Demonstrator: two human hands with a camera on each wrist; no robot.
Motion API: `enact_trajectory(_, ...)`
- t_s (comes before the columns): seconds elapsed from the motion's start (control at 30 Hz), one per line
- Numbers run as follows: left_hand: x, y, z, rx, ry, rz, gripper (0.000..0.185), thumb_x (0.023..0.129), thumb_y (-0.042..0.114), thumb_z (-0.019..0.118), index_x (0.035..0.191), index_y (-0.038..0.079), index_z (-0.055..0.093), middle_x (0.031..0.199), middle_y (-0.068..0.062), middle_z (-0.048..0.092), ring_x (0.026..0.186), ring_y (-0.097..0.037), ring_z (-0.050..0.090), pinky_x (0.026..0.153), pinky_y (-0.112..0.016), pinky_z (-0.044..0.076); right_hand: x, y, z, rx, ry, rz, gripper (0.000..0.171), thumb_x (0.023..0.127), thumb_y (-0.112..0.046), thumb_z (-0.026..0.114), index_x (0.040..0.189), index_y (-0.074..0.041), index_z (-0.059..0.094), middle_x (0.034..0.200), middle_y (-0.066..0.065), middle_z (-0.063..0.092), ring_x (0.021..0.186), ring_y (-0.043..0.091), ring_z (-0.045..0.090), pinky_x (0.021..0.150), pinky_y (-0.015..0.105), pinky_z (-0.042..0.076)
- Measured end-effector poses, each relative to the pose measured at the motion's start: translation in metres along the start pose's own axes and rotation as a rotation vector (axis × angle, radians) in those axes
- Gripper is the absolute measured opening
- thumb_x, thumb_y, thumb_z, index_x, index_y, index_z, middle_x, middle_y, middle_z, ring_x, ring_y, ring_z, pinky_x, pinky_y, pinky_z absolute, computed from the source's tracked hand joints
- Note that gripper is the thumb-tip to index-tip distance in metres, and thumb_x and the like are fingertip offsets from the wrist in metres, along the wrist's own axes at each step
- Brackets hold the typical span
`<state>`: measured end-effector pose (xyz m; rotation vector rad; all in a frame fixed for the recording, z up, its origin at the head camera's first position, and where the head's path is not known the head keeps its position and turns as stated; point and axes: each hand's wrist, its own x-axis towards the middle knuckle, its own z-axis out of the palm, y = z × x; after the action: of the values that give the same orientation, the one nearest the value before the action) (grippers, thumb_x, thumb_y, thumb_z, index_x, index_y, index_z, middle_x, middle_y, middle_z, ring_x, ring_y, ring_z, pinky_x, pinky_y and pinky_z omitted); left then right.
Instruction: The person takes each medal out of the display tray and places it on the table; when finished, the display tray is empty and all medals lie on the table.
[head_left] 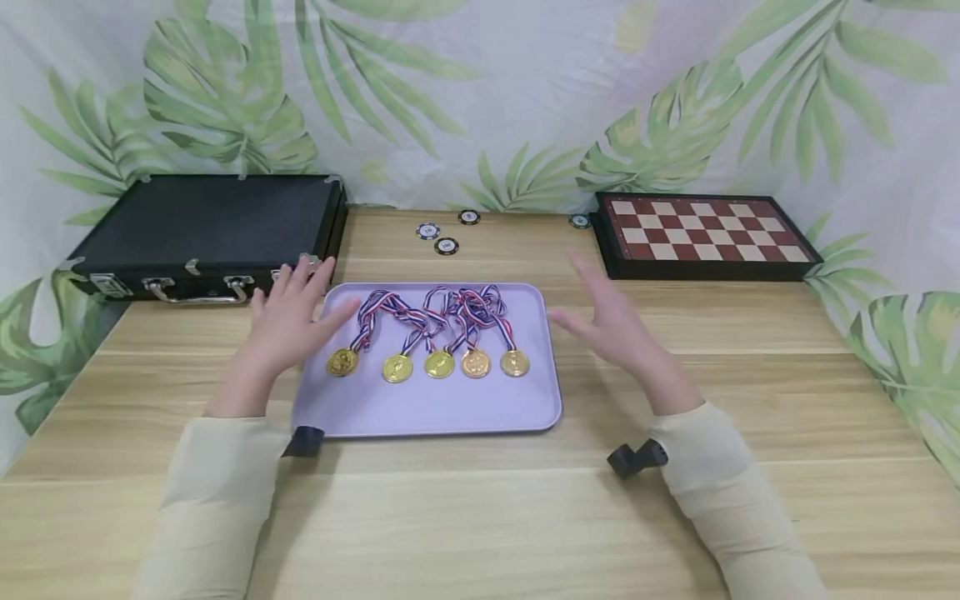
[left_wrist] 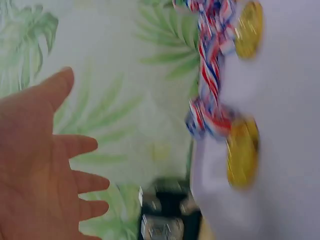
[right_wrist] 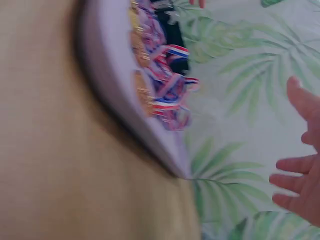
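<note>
A lilac tray (head_left: 427, 413) lies on the wooden table with several medals in a row. The medals (head_left: 439, 364) are gold-coloured, one of them more coppery (head_left: 476, 363). Their red, white and blue striped ribbons (head_left: 386, 301) are bunched toward the tray's far side. My left hand (head_left: 285, 327) is at the tray's left edge, fingers spread, holding nothing; whether it touches the rim I cannot tell. Off the tray's right side, my right hand (head_left: 621, 333) is held with thumb and fingers apart and nothing in it. Both wrist views are blurred, showing each hand (left_wrist: 35, 165) (right_wrist: 305, 170) apart from the medals.
At the back left sits a black case (head_left: 225, 221) with metal latches and a handle. A red-and-white checkered board (head_left: 705, 233) is at the back right. Several poker chips (head_left: 446, 246) lie behind the tray, one chip (head_left: 580, 221) beside the board. Leaf-patterned cloth (head_left: 525, 92) hangs behind.
</note>
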<state>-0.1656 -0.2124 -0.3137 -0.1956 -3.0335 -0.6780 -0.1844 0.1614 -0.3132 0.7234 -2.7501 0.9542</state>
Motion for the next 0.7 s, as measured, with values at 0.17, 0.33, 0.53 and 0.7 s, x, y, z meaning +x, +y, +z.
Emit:
enact_trajectory(0.17,-0.008,-0.032,0.002,-0.159,-0.043,-0.033,0.072,0.086,0.055,0.031,0.139,0.012,0.012,0.14,-0.024,0.004,0.124,-0.041,-0.005,0.088,-0.063,-0.007,-0.006,0.006,0.032,0.236,-0.067,0.016,0.061,0.078,-0.023,0.064,0.13,-0.005,0.037,0.117,0.016,0.05,0.107,0.025,0.046,0.091,0.035,0.034)
enact_trajectory(0.33,-0.012,-0.055,0.011,-0.334,-0.125,-0.018,0.065,0.09,0.043,0.034,0.138,0.006,0.011,0.138,-0.027,0.008,0.123,-0.045,0.003,0.09,-0.062,0.004,-0.008,0.012,0.052,0.234,-0.206,0.042,0.051,0.076,-0.021,0.066,0.122,-0.006,0.048,0.107,0.012,0.057,0.1,0.022,0.05,0.089,0.036,0.035)
enact_trajectory(0.53,-0.012,-0.072,0.033,-0.232,-0.117,-0.029,0.058,0.09,0.042,0.034,0.136,0.008,0.023,0.138,-0.026,0.012,0.123,-0.044,0.001,0.088,-0.063,-0.006,-0.01,0.017,0.068,0.02,-0.214,-0.122,0.047,0.073,-0.025,0.069,0.114,-0.006,0.056,0.102,0.007,0.055,0.098,0.022,0.046,0.086,0.036,0.033)
enact_trajectory(0.7,-0.014,-0.073,0.043,-0.156,-0.037,-0.044,0.053,0.089,0.041,0.036,0.134,0.011,0.032,0.137,-0.026,0.015,0.124,-0.042,0.0,0.089,-0.06,-0.009,-0.01,0.017,0.075,-0.079,-0.195,-0.148,0.045,0.073,-0.029,0.068,0.112,-0.01,0.059,0.098,0.005,0.052,0.093,0.021,0.044,0.08,0.035,0.033)
